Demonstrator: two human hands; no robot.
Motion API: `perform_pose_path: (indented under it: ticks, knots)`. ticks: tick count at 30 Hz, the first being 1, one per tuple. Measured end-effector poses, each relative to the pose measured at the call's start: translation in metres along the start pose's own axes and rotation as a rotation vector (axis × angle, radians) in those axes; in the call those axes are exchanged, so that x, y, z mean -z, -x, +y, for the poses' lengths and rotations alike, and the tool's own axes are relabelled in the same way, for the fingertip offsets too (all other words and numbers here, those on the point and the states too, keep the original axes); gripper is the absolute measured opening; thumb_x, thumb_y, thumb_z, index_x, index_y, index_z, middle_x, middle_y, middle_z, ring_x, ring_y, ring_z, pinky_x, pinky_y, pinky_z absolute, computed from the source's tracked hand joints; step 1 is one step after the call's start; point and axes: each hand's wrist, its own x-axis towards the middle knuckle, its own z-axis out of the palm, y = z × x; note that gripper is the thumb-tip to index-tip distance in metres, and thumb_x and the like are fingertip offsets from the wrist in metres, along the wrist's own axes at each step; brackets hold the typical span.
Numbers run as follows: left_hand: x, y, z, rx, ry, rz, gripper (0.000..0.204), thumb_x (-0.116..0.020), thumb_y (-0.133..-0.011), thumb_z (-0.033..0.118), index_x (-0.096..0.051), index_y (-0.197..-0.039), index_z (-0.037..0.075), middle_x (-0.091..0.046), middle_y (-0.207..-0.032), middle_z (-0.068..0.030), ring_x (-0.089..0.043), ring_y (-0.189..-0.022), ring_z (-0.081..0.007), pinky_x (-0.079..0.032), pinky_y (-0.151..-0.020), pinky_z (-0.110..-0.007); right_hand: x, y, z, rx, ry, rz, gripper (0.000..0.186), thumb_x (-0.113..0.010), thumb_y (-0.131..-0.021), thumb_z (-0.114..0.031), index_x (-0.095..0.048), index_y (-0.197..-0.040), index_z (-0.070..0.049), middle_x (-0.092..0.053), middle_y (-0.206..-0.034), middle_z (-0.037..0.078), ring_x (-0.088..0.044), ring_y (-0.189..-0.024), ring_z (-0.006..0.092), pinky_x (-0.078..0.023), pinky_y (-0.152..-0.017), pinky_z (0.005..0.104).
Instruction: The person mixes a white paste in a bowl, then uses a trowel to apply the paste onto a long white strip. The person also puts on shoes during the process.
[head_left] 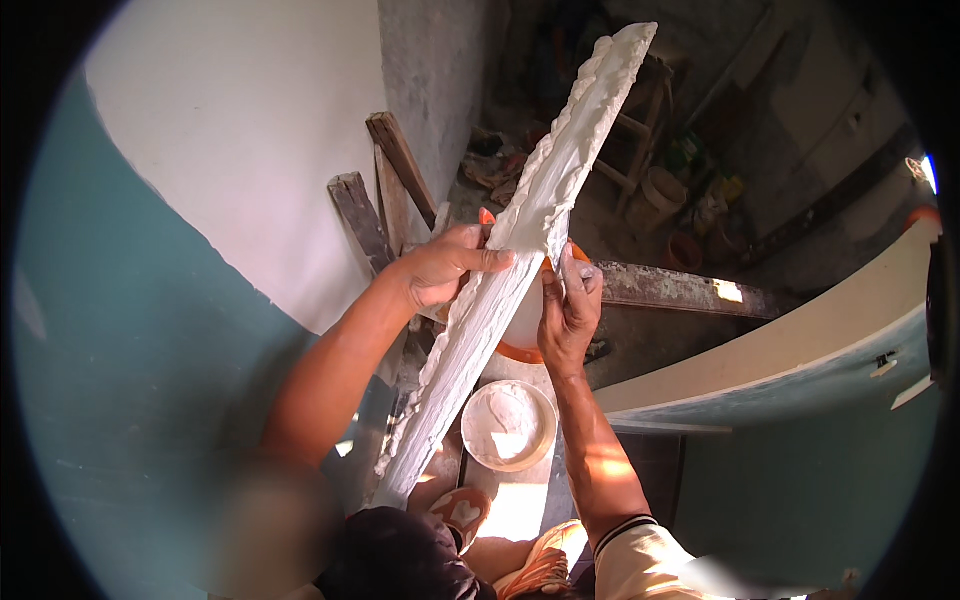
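A long white plaster moulding strip (560, 180) runs slantwise across the middle, from beside my knee up to the far right. Thick, lumpy wet plaster lines its edges. My left hand (448, 268) grips its left side, thumb on top and fingers hidden behind. On the other side, my right hand (572, 305) is closed on a thin, flat, pale scraper-like tool (559, 236) held against the strip's right edge; its handle is mostly hidden by my fingers. Below the strip stands a round tub (549, 420) with white plaster in it.
An orange-rimmed basin (520, 354) shows partly behind the strip. Wooden boards (400, 165) lean by the left wall. A plaster-stained beam (690, 290) lies to the right. Farther back are a bucket (660, 195) and clutter. My shoe (545, 562) is near the tub.
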Motion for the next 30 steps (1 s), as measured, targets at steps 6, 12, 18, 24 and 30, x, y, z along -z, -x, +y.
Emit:
perform_pose_path:
  ticks: [6, 12, 18, 24, 30]
  knots:
    - [-0.005, -0.001, 0.001, -0.033, 0.021, 0.024, 0.059, -0.085, -0.091, 0.024, -0.057, -0.138, 0.001, -0.068, -0.121, -0.0060, -0.065, -0.111, -0.0155, -0.052, -0.099, -0.033, 0.009, 0.019, -0.010, 0.007, 0.112, -0.040, 0.056, -0.071, -0.087, 0.015, -0.070, -0.138, -0.009, -0.057, -0.104, 0.008, -0.055, -0.096, 0.0214, -0.047, -0.084, 0.0303]
    - [0.011, -0.003, 0.006, -0.016, -0.010, 0.015, 0.063, -0.083, -0.092, 0.026, -0.055, -0.142, -0.001, -0.069, -0.124, -0.0088, -0.067, -0.112, -0.0171, -0.054, -0.098, -0.033, 0.038, 0.042, -0.009, -0.041, 0.166, -0.080, 0.050, -0.071, -0.091, 0.011, -0.070, -0.137, -0.009, -0.059, -0.107, 0.008, -0.055, -0.097, 0.0213, -0.047, -0.086, 0.0296]
    - [-0.003, -0.007, 0.010, -0.044, 0.043, 0.023, 0.064, -0.082, -0.093, 0.024, -0.053, -0.143, -0.003, -0.069, -0.125, -0.0102, -0.067, -0.115, -0.0197, -0.054, -0.102, -0.035, 0.020, 0.010, -0.027, 0.132, 0.219, -0.118, 0.059, -0.075, -0.083, 0.014, -0.070, -0.136, -0.012, -0.059, -0.100, 0.006, -0.055, -0.094, 0.0239, -0.046, -0.088, 0.0353]
    - [0.018, 0.017, 0.030, -0.057, -0.043, 0.081, 0.071, -0.083, -0.092, 0.023, -0.045, -0.147, -0.004, -0.066, -0.127, -0.0133, -0.066, -0.115, -0.0199, -0.055, -0.101, -0.036, 0.092, 0.038, -0.027, 0.100, 0.319, -0.340, 0.060, -0.078, -0.079, 0.007, -0.074, -0.132, -0.021, -0.060, -0.096, 0.008, -0.058, -0.088, 0.0267, -0.049, -0.078, 0.0384]
    - [0.048, 0.046, 0.039, -0.083, -0.216, 0.093, 0.048, -0.075, -0.099, 0.025, -0.058, -0.135, -0.002, -0.073, -0.115, -0.0089, -0.074, -0.096, -0.0150, -0.061, -0.088, -0.032, 0.159, 0.043, -0.042, -0.120, 0.505, -1.233, 0.056, -0.068, -0.090, -0.003, -0.067, -0.141, -0.025, -0.063, -0.105, 0.013, -0.068, -0.090, 0.0323, -0.061, -0.075, 0.0433]
